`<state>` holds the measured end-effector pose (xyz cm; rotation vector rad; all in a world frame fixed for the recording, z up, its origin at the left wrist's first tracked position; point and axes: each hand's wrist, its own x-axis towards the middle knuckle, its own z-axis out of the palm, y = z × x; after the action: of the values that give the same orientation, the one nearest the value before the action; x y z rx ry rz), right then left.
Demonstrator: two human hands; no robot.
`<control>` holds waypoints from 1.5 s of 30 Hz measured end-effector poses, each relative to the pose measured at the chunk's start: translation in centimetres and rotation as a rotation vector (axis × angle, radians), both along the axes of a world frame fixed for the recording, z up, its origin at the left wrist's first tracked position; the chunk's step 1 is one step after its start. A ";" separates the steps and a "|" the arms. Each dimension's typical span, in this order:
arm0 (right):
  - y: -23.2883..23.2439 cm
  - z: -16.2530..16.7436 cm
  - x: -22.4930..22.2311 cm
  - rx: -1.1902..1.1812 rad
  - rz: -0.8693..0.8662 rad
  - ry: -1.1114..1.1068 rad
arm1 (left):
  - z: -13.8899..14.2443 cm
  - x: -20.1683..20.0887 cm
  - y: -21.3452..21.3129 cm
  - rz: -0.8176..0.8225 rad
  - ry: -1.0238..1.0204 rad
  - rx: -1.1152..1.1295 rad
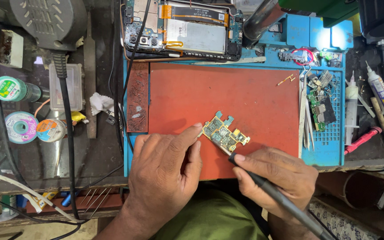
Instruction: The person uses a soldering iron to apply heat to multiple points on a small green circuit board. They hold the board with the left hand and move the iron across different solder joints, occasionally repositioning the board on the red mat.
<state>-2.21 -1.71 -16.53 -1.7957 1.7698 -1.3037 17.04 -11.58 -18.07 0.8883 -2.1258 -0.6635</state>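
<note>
A small green and gold circuit board (223, 133) lies on a red mat (227, 95) near the bench's front edge. My left hand (165, 171) rests on the mat, its index fingertip pressing the board's left edge. My right hand (276, 175) grips a black pen-shaped soldering tool (285, 202), and the tool's tip touches the board's lower right corner. The tool's cord end runs off the bottom right.
An opened phone (181, 29) lies at the back on the blue work mat (323, 151). Tweezers and another small board (321, 111) sit right of the red mat. Solder spools (21, 126), cables and a clear plastic box (65, 86) fill the left. Syringes and tubes (381, 91) lie far right.
</note>
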 end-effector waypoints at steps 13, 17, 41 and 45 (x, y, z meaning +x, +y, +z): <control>0.3 0.1 0.0 0.012 -0.013 -0.002 | 0.2 0.0 0.1 0.001 0.001 -0.002; 0.4 0.2 -0.1 0.009 -0.010 0.000 | 0.2 0.0 0.1 -0.004 0.000 0.002; 0.6 0.2 0.3 0.031 -0.029 -0.037 | 0.3 0.1 0.3 0.002 0.005 -0.015; 0.5 0.3 0.2 0.035 -0.024 -0.047 | 0.2 -0.1 0.3 0.005 0.005 -0.025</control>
<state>-2.04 -1.17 -16.26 -1.7160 1.7831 -1.3059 16.96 -11.33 -17.84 0.8772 -2.1221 -0.6344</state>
